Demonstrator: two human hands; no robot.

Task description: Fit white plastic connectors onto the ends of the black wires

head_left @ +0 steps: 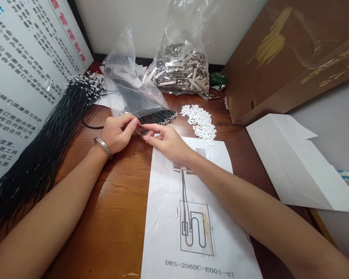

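My left hand point(118, 133), with a metal bangle on its wrist, is closed, thumb and fingers pinched at the tips. My right hand point(167, 143) comes from the other side, index finger reaching to the left fingertips, thumb and other fingers bent in. Something small and dark sits between the fingertips, too small to name. Just behind the hands lie black wires point(154, 117) with metal ends, partly inside a clear plastic bag point(145, 91). Beyond the right hand is a pile of small white plastic pieces point(202, 126).
A bundle of black cords point(46, 143) lies at left against a printed board point(23, 58). A bag of metal clips point(180, 69) and a green object point(218, 80) stand behind. A brown box point(279, 58), white folded card point(296, 162) and drawing sheet point(163, 217) are around.
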